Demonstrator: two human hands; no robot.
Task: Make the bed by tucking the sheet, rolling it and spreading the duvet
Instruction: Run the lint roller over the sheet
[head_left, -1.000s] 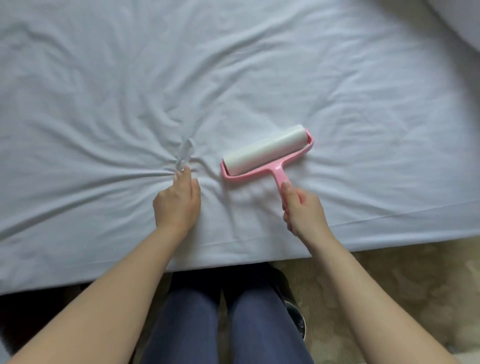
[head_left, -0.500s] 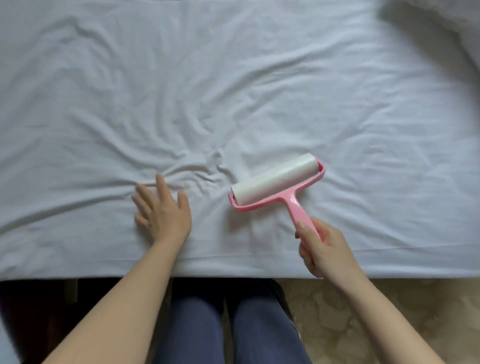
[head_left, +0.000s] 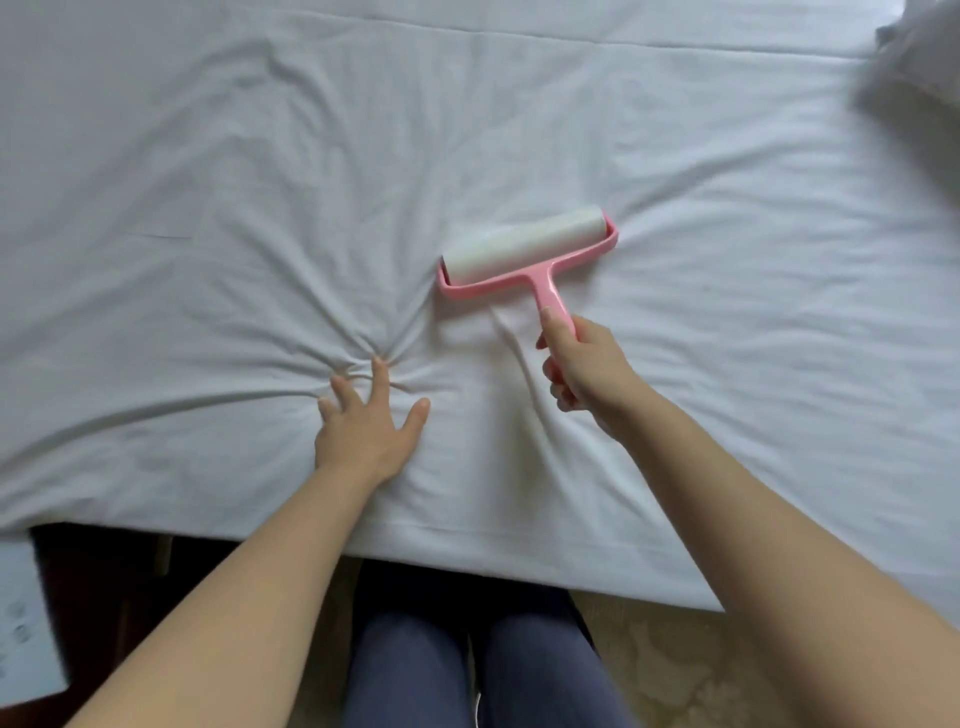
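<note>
A white sheet covers the bed and is wrinkled, with creases fanning out from a spot near the front edge. My left hand presses flat on that spot, fingers spread and straight. A pink lint roller with a white roll lies on the sheet to the right of it. My right hand grips its pink handle. The grey duvet shows only as a blurred corner at the top right.
The bed's front edge runs across the lower part of the view. My legs in blue trousers stand against it. Patterned beige floor lies to the right, a dark gap under the bed to the left, and a white object at the far left.
My right hand pushed the roller forward, away from the bed's edge. My left hand, which pinched the sheet a second ago, now lies spread flat and has shifted right.
</note>
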